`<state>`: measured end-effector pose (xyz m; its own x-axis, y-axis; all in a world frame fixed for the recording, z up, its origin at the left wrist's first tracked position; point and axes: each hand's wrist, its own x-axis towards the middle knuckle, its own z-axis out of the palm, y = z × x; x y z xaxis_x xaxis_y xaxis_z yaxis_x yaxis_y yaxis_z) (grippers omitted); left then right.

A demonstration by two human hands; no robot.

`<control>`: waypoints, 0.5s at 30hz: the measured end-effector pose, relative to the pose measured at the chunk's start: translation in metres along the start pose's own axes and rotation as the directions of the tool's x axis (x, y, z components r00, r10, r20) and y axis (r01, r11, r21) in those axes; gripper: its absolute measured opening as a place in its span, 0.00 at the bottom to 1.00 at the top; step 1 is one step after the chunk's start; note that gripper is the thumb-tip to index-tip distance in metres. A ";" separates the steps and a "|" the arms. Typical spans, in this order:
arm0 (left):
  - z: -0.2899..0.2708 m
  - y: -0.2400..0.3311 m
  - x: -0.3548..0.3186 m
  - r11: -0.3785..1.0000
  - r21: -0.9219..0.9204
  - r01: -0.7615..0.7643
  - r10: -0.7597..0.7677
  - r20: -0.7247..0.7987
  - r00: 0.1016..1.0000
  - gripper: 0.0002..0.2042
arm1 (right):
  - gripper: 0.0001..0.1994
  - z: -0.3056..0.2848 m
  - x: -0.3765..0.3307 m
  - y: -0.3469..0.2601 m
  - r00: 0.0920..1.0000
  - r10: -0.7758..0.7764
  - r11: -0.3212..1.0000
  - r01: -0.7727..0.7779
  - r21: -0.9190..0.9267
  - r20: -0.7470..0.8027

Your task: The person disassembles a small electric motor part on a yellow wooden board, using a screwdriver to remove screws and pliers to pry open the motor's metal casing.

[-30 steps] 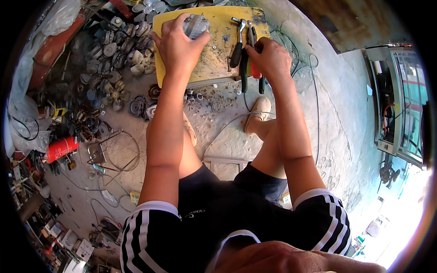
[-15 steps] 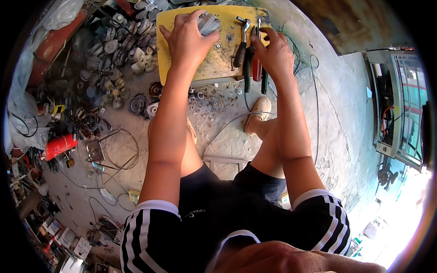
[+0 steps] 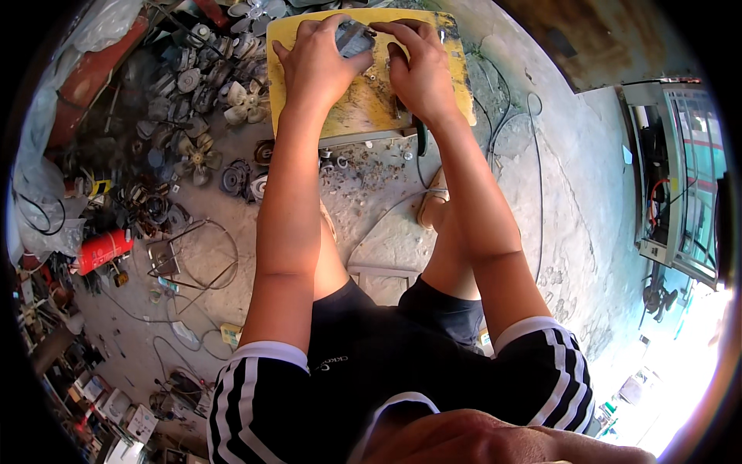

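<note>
On the scuffed yellow, round-cornered bench, a dull-grey angular block, possibly metal, sits in the grip of the left hand, spread wide around it. The right hand curves just beside it, thumb and forefinger apart, grip half open. Mostly bare surface runs to the near edge.

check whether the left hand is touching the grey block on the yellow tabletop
Touching: the head view shows the left hand around the grey block, its thumb pressed along the near edge.
</note>
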<state>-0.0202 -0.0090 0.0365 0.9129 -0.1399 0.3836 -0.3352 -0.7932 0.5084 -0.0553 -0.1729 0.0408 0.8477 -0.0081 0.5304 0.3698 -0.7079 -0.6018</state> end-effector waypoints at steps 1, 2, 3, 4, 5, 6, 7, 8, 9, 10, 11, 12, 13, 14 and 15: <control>0.000 0.000 0.000 1.000 -0.004 0.000 0.000 0.000 1.000 0.34 | 0.19 0.001 -0.002 0.002 1.000 0.011 0.999 -0.011 -0.039 -0.010; 0.001 0.001 0.000 1.000 -0.009 0.000 0.000 0.001 1.000 0.34 | 0.19 0.002 -0.004 0.006 1.000 0.021 0.997 -0.023 -0.078 -0.021; 0.001 0.002 0.001 1.000 -0.008 0.001 -0.001 0.004 1.000 0.34 | 0.19 0.003 -0.006 0.008 0.999 0.031 0.993 -0.034 -0.116 -0.033; 0.000 0.003 0.001 1.000 -0.003 0.005 -0.005 0.006 1.000 0.34 | 0.19 0.002 -0.005 0.008 0.999 0.022 0.997 -0.024 -0.069 -0.025; -0.001 0.003 0.000 1.000 0.001 0.009 -0.009 0.009 1.000 0.34 | 0.19 0.000 -0.004 0.007 1.000 0.013 1.000 -0.014 -0.022 -0.018; -0.001 0.002 0.000 1.000 -0.003 0.011 -0.011 0.009 1.000 0.34 | 0.19 0.000 -0.003 0.006 1.000 0.004 1.000 -0.004 0.025 -0.011; 0.000 0.002 0.000 1.000 -0.009 0.014 -0.014 0.008 1.000 0.34 | 0.19 0.001 -0.004 0.006 1.000 0.000 0.999 0.000 -0.035 -0.025; 0.000 0.002 0.000 1.000 -0.014 0.016 -0.016 0.008 1.000 0.34 | 0.19 0.003 -0.006 0.006 0.999 -0.006 0.996 0.003 -0.094 -0.039; 0.001 0.001 0.000 1.000 -0.012 0.016 -0.016 0.008 1.000 0.34 | 0.19 0.004 -0.007 0.006 0.999 -0.013 0.988 0.005 -0.153 -0.052; 0.002 0.000 0.000 1.000 -0.009 0.014 -0.014 0.009 1.000 0.34 | 0.20 0.004 -0.007 0.007 0.999 -0.028 0.995 0.024 -0.096 -0.034; 0.002 0.000 0.001 1.000 -0.006 0.011 -0.011 0.010 1.000 0.34 | 0.20 0.004 -0.006 0.009 0.999 -0.044 0.998 0.043 -0.039 -0.017; 0.001 -0.001 0.000 1.000 -0.006 0.013 -0.013 0.012 1.000 0.35 | 0.21 0.004 -0.006 0.010 0.998 -0.061 0.998 0.061 0.019 -0.001; 0.002 -0.001 0.000 1.000 -0.009 0.016 -0.015 0.015 1.000 0.35 | 0.21 0.004 -0.005 0.009 0.999 -0.047 0.999 0.047 -0.002 -0.027; 0.002 -0.001 0.000 1.000 -0.011 0.018 -0.018 0.017 1.000 0.35 | 0.21 0.005 -0.004 0.006 0.998 -0.033 0.999 0.032 -0.024 -0.054; 0.002 -0.001 0.000 1.000 -0.009 0.014 -0.013 0.013 1.000 0.35 | 0.21 0.006 -0.003 0.004 0.997 -0.020 0.999 0.016 -0.045 -0.080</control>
<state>-0.0192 -0.0101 0.0345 0.9202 -0.1369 0.3667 -0.3248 -0.7898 0.5203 -0.0538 -0.1719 0.0331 0.8069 -0.0508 0.5885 0.3662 -0.7387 -0.5659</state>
